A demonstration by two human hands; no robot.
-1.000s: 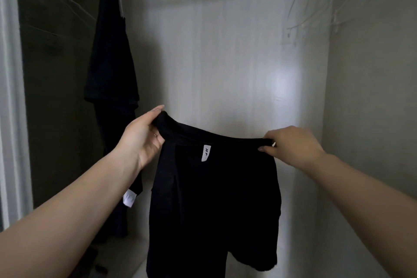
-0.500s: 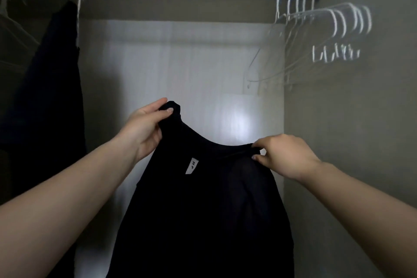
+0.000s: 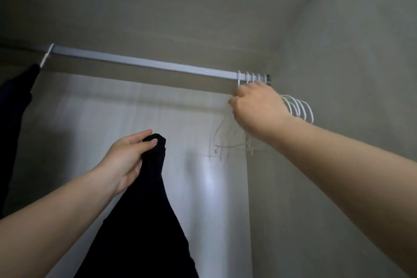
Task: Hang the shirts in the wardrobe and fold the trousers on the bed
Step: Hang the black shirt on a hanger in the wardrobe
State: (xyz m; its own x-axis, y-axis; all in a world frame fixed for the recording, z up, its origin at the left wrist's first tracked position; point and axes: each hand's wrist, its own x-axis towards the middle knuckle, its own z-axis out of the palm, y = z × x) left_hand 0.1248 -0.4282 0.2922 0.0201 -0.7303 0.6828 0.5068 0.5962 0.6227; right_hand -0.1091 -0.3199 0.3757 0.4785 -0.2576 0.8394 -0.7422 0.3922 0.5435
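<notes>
1. Our left hand [image 3: 126,160] pinches the black shirt [image 3: 144,221] by a bunched top edge, thumb over the fabric; the rest hangs straight down below the fist, low centre in the wardrobe opening.
2. Our right hand [image 3: 257,110] is up at the white hangers [image 3: 297,108], fingers curled in among their necks just under the rail [image 3: 144,63]. We can't tell whether it has actually closed on one hanger or is only touching the bunch; the palm hides the fingertips.
3. Hangers sit packed at the rail's right end, hooks touching each other. One shirt [image 3: 13,119] is already hung at the far left.
4. Step in hand, as we read it: fetching a hanger for this shirt. Trousers aren't in view.
5. Next move needs: separate a single hanger from the pack, lift its hook clear of the rail, bring it to the shirt, then feed it through the neck.
6. Risk: hooks are tangled close, so we may drag out two. One-handed hold on the shirt is bunched; we'll need to find the collar again.
</notes>
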